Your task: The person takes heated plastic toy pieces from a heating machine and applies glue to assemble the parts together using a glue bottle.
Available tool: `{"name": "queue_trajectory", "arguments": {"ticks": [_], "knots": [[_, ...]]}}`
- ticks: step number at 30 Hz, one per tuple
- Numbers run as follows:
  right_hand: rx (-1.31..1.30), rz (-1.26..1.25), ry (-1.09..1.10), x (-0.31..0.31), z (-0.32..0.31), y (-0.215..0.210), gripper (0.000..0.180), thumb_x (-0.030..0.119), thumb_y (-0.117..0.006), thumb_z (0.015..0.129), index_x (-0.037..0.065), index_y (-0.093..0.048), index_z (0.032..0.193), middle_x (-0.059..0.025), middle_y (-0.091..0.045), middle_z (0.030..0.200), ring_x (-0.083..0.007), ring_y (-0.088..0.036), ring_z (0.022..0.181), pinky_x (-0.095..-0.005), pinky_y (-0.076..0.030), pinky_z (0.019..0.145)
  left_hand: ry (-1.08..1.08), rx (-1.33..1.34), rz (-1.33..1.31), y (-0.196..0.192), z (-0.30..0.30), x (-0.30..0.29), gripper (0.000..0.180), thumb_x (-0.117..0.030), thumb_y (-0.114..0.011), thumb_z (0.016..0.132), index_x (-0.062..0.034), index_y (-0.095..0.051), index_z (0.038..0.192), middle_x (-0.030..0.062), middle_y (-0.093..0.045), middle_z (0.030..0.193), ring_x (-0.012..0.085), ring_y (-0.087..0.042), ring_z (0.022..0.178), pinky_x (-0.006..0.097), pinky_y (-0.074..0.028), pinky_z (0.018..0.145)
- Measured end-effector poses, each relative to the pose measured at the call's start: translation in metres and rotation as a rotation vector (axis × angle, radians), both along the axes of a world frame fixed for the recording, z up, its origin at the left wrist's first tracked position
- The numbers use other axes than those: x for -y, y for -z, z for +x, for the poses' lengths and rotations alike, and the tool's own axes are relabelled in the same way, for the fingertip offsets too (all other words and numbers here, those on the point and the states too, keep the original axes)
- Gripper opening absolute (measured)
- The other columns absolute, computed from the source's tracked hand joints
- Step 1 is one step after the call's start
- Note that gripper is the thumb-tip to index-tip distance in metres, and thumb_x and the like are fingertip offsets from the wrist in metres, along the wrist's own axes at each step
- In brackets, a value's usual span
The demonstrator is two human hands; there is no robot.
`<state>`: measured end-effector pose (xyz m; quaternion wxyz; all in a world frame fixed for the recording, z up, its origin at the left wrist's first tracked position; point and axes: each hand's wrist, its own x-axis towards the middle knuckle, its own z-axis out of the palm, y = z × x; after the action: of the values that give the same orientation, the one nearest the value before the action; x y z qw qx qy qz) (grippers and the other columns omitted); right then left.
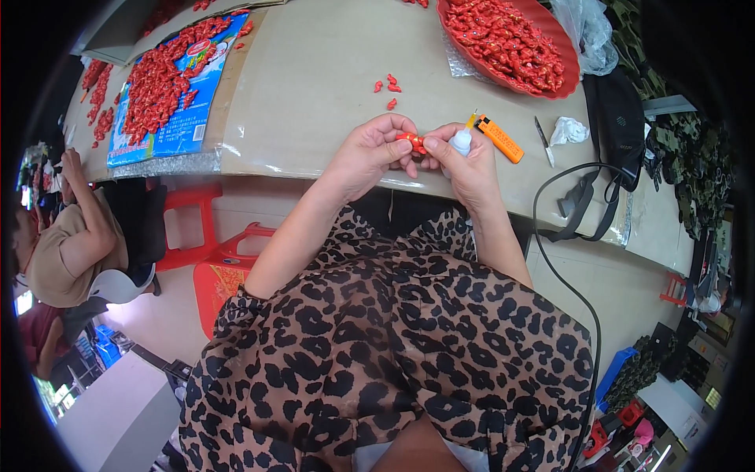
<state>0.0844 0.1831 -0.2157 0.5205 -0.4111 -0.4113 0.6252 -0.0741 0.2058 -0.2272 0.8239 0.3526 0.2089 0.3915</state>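
A small glossy red piece with gold marks (410,141) is pinched between the fingertips of both hands, just above the table's near edge. My left hand (368,154) closes on its left end with thumb and fingers. My right hand (475,168) grips its other end and also keeps a small white squeeze bottle (461,142) with a yellow needle tip in the palm, tip pointing away from me. An orange lighter (501,140) lies just right of that hand. Several similar red pieces (392,83) rest on the table beyond my fingers.
A red basin (568,59) heaped with red pieces stands at the far right. More pieces cover a blue printed sheet (169,141) at left. A knife-like tool (544,141), crumpled tissue (569,131) and black bag (615,118) lie rightward. Another person (82,236) sits at left.
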Motion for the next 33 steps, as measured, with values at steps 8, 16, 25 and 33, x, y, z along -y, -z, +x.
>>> {"name": "queue_trajectory", "arguments": {"ticks": [8,16,25,33], "knots": [[-0.065,-0.005,-0.054,-0.004,0.007,-0.003,0.009,0.007,-0.059,0.075,0.000,-0.056,0.078,-0.0053,-0.058,0.068,-0.0064,-0.052,0.057,-0.0178,-0.043,0.053,0.023,0.022,-0.010,0.000,0.003,-0.003,0.012,-0.008,-0.050,0.081,-0.0033,-0.046,0.092,0.0050,-0.054,0.078,0.0130,-0.053,0.064,0.026,-0.046,0.064],[-0.194,-0.012,-0.007,-0.007,0.014,-0.013,0.007,0.006,-0.057,0.075,0.000,-0.055,0.078,-0.0041,-0.053,0.064,-0.0082,-0.048,0.053,-0.0205,-0.041,0.050,-0.061,0.111,-0.001,-0.007,0.005,-0.003,0.018,-0.011,-0.053,0.080,-0.0057,-0.044,0.094,0.0048,-0.055,0.082,0.0115,-0.053,0.066,0.027,-0.047,0.065],[0.257,-0.189,0.291,-0.028,0.001,-0.030,0.015,0.012,-0.062,0.070,0.001,-0.055,0.077,-0.0021,-0.055,0.064,-0.0064,-0.047,0.050,-0.0187,-0.038,0.041,-0.191,0.190,-0.048,-0.008,0.010,-0.007,0.016,-0.007,-0.052,0.080,-0.0038,-0.044,0.094,0.0076,-0.055,0.083,0.0125,-0.052,0.070,0.034,-0.048,0.071],[0.223,-0.247,0.267,-0.037,0.010,-0.039,0.020,0.014,-0.063,0.068,0.001,-0.055,0.080,-0.0016,-0.054,0.063,-0.0058,-0.046,0.048,-0.0186,-0.037,0.040,-0.203,0.158,-0.054,-0.015,0.019,-0.010,0.016,-0.006,-0.052,0.080,-0.0034,-0.044,0.094,0.0099,-0.055,0.085,0.0127,-0.052,0.070,0.034,-0.048,0.071]]}}
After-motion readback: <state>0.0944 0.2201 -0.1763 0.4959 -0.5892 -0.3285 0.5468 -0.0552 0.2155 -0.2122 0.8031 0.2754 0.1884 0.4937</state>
